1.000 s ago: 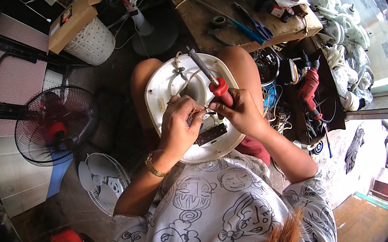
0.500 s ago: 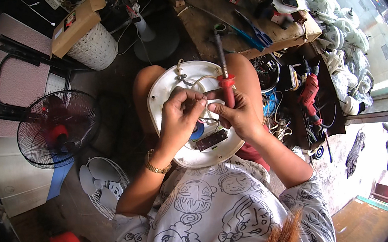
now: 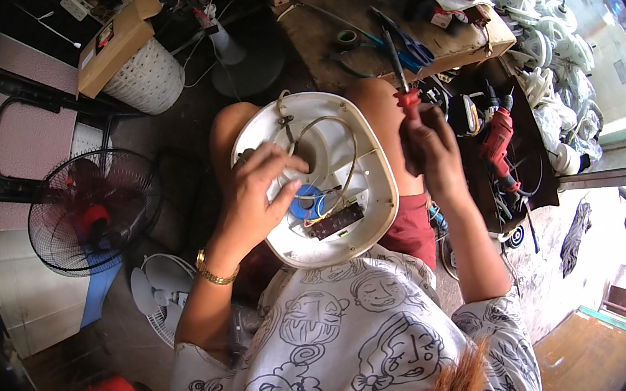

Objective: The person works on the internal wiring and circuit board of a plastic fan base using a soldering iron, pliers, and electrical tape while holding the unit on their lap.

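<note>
At the far left, a pink, pebble-textured panel (image 3: 42,64) is seen behind a round black wire fan cage (image 3: 91,213). Nearer in, a brown cardboard box (image 3: 120,38), marked with a label too small to be read, is tilted against a white woven basket (image 3: 148,80). The left hand (image 3: 255,193) is held over the left side of a rounded white plastic housing (image 3: 370,187), its fingers apart; whether the rim is touched cannot be told. The housing is set hollow side up on the lap, and in it are contained a blue ring (image 3: 298,207), a dark oblong block (image 3: 338,221) and a looped cable (image 3: 355,151). A red-handled soldering iron (image 3: 409,101) is clamped in the right hand (image 3: 437,152), clear of the housing. Farther right, a red drill (image 3: 499,143) is laid in a dark crate (image 3: 543,195).
</note>
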A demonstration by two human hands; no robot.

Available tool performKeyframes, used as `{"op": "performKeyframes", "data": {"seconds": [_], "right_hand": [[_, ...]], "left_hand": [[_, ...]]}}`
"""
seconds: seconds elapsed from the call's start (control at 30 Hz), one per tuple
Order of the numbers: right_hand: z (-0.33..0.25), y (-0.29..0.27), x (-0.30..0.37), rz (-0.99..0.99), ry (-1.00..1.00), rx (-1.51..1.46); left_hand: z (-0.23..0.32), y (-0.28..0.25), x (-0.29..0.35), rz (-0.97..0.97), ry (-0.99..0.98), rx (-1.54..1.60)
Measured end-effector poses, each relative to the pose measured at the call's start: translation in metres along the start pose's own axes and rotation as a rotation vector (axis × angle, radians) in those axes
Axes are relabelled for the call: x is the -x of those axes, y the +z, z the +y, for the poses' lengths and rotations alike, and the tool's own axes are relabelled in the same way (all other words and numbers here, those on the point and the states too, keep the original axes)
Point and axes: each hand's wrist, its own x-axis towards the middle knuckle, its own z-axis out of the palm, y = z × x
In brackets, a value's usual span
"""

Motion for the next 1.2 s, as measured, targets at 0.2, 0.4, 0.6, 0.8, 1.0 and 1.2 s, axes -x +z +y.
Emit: {"op": "performKeyframes", "data": {"seconds": [0.2,0.4,0.6,0.8,1.0,1.2], "right_hand": [[-0.042,-0.043,-0.055,0.102,-0.466,0.444],[-0.005,-0.065,-0.219,0.383,-0.575,1.446],[0.041,-0.032,-0.315,0.325,-0.210,1.614],[0.073,-0.024,-0.332,0.421,-0.393,1.544],[0.053,-0.007,-0.277,0.291,-0.894,1.170],[0.019,0.023,-0.058,-0.735,-0.613,0.692]], "left_hand": [[-0.008,0.004,0.016,-0.206,-0.013,-0.301],[-0.018,-0.005,0.003,-0.105,0.057,-0.534],[-0.005,-0.002,0.025,-0.126,-0.056,-0.404],[-0.010,0.011,0.040,-0.197,0.007,-0.382],[-0.008,-0.002,0.026,-0.290,-0.023,-0.467],[-0.021,0.008,0.017,-0.122,0.001,-0.433]]}}
